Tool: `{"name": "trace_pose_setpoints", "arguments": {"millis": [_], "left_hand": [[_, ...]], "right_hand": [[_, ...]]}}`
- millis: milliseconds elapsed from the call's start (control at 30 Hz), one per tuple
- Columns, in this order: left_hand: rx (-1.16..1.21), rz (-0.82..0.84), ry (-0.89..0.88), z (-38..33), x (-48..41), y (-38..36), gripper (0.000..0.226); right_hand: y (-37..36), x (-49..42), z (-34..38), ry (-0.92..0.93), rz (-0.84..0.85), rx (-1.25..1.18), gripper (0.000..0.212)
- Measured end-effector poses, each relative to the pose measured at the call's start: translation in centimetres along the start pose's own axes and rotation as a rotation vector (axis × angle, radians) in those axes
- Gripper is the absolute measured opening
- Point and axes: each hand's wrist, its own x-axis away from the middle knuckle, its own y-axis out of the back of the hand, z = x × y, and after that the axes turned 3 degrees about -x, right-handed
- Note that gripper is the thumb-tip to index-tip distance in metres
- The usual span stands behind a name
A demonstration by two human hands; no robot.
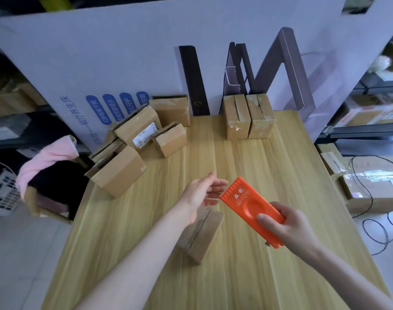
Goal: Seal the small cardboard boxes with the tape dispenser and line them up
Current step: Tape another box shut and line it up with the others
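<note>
- Right hand (287, 229) is clamped round the rear end of the orange tape dispenser (251, 202), thumb on top, holding it tilted above the table (235, 276).
- Left hand (200, 195) sits just ahead of the dispenser's mouth with its fingers stretched out. A thin pale strip seems to run between the two, but whether the fingers pinch it cannot be told.
- Directly under the left wrist, down and to the left of the grip, lies one small box (202, 233). Its seam looks bare of tape, so it is probably the box in hand.
- Well beyond the grip, two taped boxes (236, 117) stand side by side, touching: the line is begun.
- Far off to the left of the grip a heap of boxes (133, 139) waits, several with loose flaps. Most of the work appears left.
</note>
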Motion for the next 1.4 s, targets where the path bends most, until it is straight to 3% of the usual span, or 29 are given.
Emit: {"name": "trace_pose_setpoints", "arguments": {"millis": [133, 267, 467, 600, 733, 867, 1100, 1400], "left_hand": [[-0.031, 0.001, -0.106, -1.4, 1.6, 0.6, 0.025], [-0.13, 0.012, -0.148, -1.2, 2.3, 0.7, 0.014], [-0.042, -0.041, -0.124, -1.0, 2.3, 1.0, 0.013], [0.031, -0.052, -0.036, -1.1, 1.9, 1.1, 0.018], [-0.022, -0.139, 0.004, -1.5, 1.3, 1.2, 0.006], [-0.09, -0.262, -0.001, -1.4, -0.1, 1.3, 0.016], [-0.136, -0.369, 0.02, -1.1, -2.2, 1.6, 0.027], [-0.171, -0.489, 0.068, 1.0, -3.2, 5.7, 0.025]], "right_hand": [[-0.1, 0.0, 0.1, 0.027, -0.026, 0.085, 0.046], [0.0, -0.4, -0.3, 0.046, -0.02, 0.139, 0.019], [-0.2, -0.2, 0.2, 0.071, 0.008, 0.133, 0.012], [-0.5, -0.1, 1.0, 0.111, 0.031, 0.143, 0.026], [-0.7, -0.4, 1.3, 0.128, 0.02, 0.227, 0.037], [-1.4, -1.1, 2.3, 0.102, 0.011, 0.327, 0.025], [-2.9, -1.9, 4.5, 0.036, 0.027, 0.531, 0.041], [2.1, 0.0, 1.6, -0.134, 0.064, 0.377, 0.03]]}}
